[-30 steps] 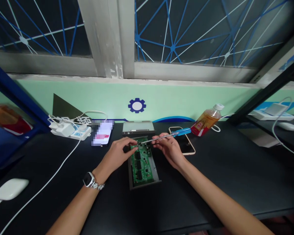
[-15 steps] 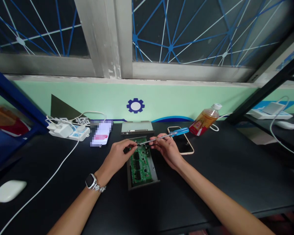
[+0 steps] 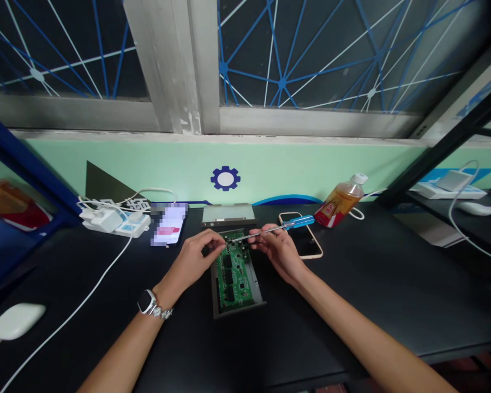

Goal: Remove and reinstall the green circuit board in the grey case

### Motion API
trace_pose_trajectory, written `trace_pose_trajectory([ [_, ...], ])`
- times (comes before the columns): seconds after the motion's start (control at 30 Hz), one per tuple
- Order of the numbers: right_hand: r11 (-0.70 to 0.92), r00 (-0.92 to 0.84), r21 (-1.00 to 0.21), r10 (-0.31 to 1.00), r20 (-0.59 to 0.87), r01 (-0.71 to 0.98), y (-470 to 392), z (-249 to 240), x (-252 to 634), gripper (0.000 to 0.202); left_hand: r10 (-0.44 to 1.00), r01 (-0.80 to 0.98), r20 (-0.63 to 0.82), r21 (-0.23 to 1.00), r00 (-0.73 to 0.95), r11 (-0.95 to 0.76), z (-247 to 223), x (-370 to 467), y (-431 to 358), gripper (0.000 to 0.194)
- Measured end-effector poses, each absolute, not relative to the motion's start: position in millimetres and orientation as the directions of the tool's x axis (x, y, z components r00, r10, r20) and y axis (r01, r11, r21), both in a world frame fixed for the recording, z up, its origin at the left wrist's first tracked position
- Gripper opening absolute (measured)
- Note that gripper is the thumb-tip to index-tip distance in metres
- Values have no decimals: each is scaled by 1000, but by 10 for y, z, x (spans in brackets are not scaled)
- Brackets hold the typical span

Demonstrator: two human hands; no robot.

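A screwdriver (image 3: 298, 221) with a clear blue handle lies slanted in the fingers of my right hand (image 3: 280, 252), gripped by its long metal shaft. Its tip reaches over the far end of a green circuit board (image 3: 239, 278), which sits in a shallow metal case (image 3: 238, 313). My left hand (image 3: 198, 252) is at the board's far left edge, close to the screwdriver tip. Thumb and forefinger are pinched there, and anything between them is too small to make out.
Behind the case lies a metal cover (image 3: 229, 214). A pale-rimmed phone (image 3: 311, 245) and a drink bottle (image 3: 340, 202) are on the right. To the left are a lit phone (image 3: 174, 224), a power strip (image 3: 135, 224), a white cable and a white device (image 3: 16, 321).
My left hand has drawn slightly left, away from the screwdriver tip. My right hand keeps its hold on the screwdriver, and the view has shifted a little.
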State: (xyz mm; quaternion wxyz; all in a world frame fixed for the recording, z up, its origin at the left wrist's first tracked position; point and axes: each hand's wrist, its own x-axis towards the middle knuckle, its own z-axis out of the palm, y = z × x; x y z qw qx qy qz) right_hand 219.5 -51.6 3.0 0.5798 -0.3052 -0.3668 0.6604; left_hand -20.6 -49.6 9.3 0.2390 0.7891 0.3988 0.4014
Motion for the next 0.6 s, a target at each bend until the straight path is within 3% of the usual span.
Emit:
trace_pose_trajectory([
  [0.23,-83,-130,-833,991,-14,-547,-486,63,2216,25,818,366,455,737,352,-568,117,-187,-506,12],
  [0.6,-87,-118,-868,992,-32,-489,-505,69,2225,27,827,445,453,698,331,-561,189,-124,-598,11],
])
